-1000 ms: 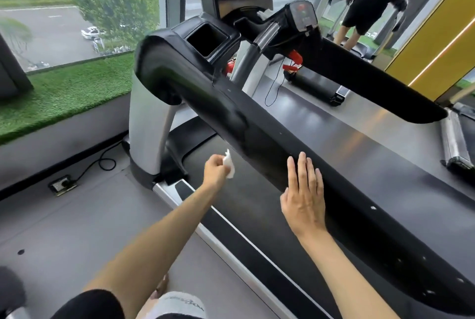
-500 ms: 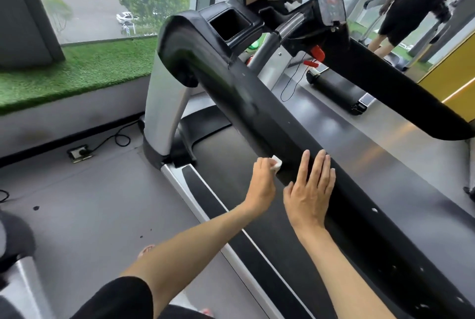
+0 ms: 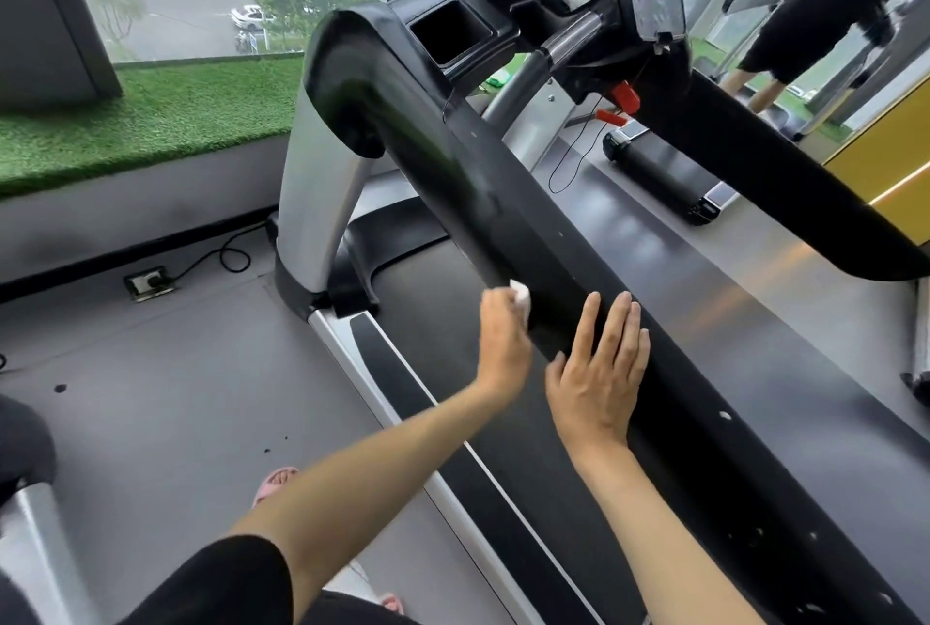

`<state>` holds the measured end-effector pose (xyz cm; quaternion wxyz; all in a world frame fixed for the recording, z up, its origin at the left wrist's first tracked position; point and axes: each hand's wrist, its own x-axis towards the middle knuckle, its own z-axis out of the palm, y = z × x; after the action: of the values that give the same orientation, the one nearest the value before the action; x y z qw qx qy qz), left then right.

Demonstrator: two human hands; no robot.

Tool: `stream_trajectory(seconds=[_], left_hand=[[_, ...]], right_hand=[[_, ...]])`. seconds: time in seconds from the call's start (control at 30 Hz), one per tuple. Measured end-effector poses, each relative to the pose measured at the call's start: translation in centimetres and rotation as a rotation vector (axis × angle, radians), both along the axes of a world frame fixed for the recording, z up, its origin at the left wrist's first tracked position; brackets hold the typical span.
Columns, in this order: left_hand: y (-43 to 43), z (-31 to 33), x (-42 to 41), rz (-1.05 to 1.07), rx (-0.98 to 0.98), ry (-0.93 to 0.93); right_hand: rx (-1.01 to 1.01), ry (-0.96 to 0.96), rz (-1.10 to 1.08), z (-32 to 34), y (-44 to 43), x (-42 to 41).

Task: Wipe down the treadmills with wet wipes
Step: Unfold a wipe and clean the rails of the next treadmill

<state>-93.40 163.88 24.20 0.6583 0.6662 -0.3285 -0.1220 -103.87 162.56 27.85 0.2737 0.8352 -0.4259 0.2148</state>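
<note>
The left hand is pinching the wet wipe in its fingers against the treadmill's side rail, beside the right hand's flat, released fingers. The small wad is likely risking slipping loose mid-stroke.

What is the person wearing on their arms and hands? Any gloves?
No gloves! The left hand and right hand are bare, with no rings or watch showing. A short black sleeve covers the top of the left arm. The right arm is uncovered as far as the picture shows.
</note>
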Motion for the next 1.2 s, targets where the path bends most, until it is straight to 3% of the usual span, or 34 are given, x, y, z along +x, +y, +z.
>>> stream_trajectory(seconds=[0.13, 0.2, 0.33, 0.4, 0.5, 0.63, 0.73, 0.83, 0.9, 0.97, 1.1, 1.2], left_hand=[[-2.5, 3.9, 8.3, 0.178, 0.026, 0.170], [-3.6, 4.9, 8.7, 0.261, 0.042, 0.165], [-2.2, 3.7, 1.8, 0.190, -0.041, -0.240], [-0.9, 2.6, 0.1, 0.056, -0.080, -0.306], [-1.5, 3.6, 3.6, 0.089, -0.096, -0.271], [-4.1, 6.7, 9.7, 0.276, -0.024, -0.036], [-3.3, 6.8, 6.5, 0.229, -0.076, -0.242], [-1.0, 4.0, 1.9, -0.031, -0.135, -0.448], [-0.7, 3.8, 2.7, -0.097, -0.155, -0.544], [-1.4, 5.4, 5.4, -0.034, -0.148, -0.519], [-3.2, 7.7, 10.2, 0.213, -0.033, -0.239], [-2.6, 7.6, 6.1, 0.184, -0.044, -0.270]], right_hand=[[0.014, 0.001, -0.001, -0.1, 0.2, 0.2], [0.012, 0.022, -0.010, -0.2, 0.1, 0.2], [-0.002, 0.076, -0.060, -0.3, -0.1, 0.2], [-0.011, 0.093, -0.082, -0.5, -0.2, 0.3], [-0.025, 0.081, -0.077, -0.7, -0.3, 0.4], [-0.024, 0.076, -0.079, -0.7, -0.3, 0.4], [-0.025, 0.076, -0.082, -0.8, -0.4, 0.4], [-0.029, 0.072, -0.082, -0.9, -0.4, 0.4], [-0.031, 0.066, -0.079, -0.8, -0.3, 0.5], [-0.026, 0.052, -0.081, -0.8, -0.4, 0.6], [-0.012, 0.050, -0.077, -0.7, -0.2, 0.8], [-0.004, 0.027, -0.048, -0.5, -0.1, 0.6]])
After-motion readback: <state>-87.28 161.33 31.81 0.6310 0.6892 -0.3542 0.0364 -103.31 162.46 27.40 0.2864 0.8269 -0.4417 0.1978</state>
